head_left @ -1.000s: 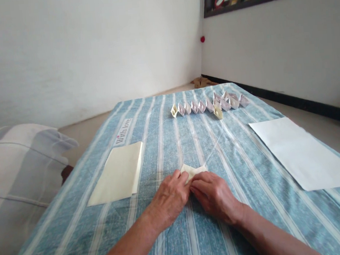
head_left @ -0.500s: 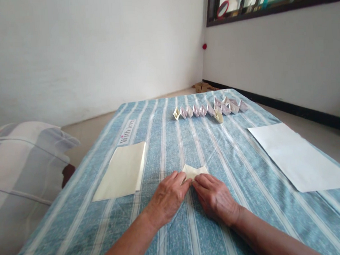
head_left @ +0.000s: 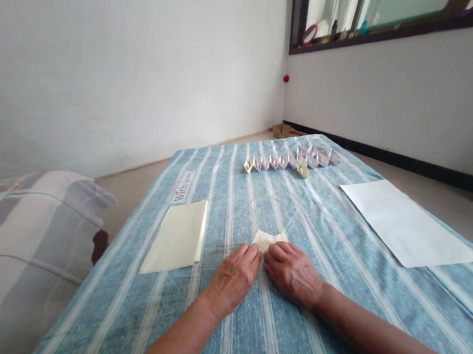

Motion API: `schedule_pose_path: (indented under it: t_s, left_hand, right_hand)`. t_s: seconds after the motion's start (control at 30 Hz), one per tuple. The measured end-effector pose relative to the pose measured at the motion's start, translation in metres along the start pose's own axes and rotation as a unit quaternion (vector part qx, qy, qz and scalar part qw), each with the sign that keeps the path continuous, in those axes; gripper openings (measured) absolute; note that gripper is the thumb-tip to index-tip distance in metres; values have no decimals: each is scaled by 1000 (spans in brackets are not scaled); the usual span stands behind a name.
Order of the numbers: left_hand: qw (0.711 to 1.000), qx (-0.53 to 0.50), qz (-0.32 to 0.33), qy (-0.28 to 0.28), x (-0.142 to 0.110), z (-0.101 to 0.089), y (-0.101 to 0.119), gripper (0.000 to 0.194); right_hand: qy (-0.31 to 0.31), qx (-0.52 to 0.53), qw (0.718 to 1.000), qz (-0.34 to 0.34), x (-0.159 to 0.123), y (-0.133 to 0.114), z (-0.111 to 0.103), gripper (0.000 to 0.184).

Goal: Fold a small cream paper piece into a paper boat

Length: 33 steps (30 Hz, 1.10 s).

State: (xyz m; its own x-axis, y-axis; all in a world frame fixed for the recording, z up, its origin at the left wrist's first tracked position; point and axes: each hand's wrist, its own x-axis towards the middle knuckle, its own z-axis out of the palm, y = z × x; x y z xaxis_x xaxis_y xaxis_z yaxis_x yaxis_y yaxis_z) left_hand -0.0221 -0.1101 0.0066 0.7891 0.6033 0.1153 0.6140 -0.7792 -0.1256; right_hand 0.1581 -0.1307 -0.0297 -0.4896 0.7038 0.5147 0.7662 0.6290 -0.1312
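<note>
A small folded piece of cream paper [head_left: 267, 240] lies on the blue-and-white striped cloth [head_left: 247, 318], with its near part hidden under my hands. My left hand [head_left: 233, 280] and my right hand [head_left: 293, 275] close in on it from either side, their fingertips pressing its near edge. Farther off, a row of several small folded paper boats [head_left: 288, 161] stands across the cloth's far end. A flat cream paper sheet [head_left: 174, 236] lies to the left of my hands.
A white paper sheet [head_left: 404, 224] lies on the cloth at the right. A "With love" label [head_left: 183, 186] is on the cloth's left side. A striped pillow [head_left: 38, 252] sits beyond the left edge, and walls rise behind the cloth, with a window [head_left: 378, 5] at upper right.
The view has tilted upward, so the cloth sits lower in the picture. My hands have drawn slightly closer together, still at the cream paper piece.
</note>
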Motion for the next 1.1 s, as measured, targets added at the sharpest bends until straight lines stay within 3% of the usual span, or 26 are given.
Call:
schedule_pose_path:
  t_s: [0.2,0.53,0.93,1.1]
  left_hand:
    - [1000,-21,-19,-11,-5,-4,2,18]
    - [997,9,-36,63,-20,2,-1,27]
    - [992,65,-84,69,-33,11,2,28]
    - [991,58,-119,33,-38,9,6,31]
  right_hand:
    - [14,-10,1000,8,0,-1,1,14]
    - [44,-61,996,44,-3,-1,2,13]
    - [82,-122,983,110,-9,5,9,20]
    - [76,-137,976,152,-9,2,7,17]
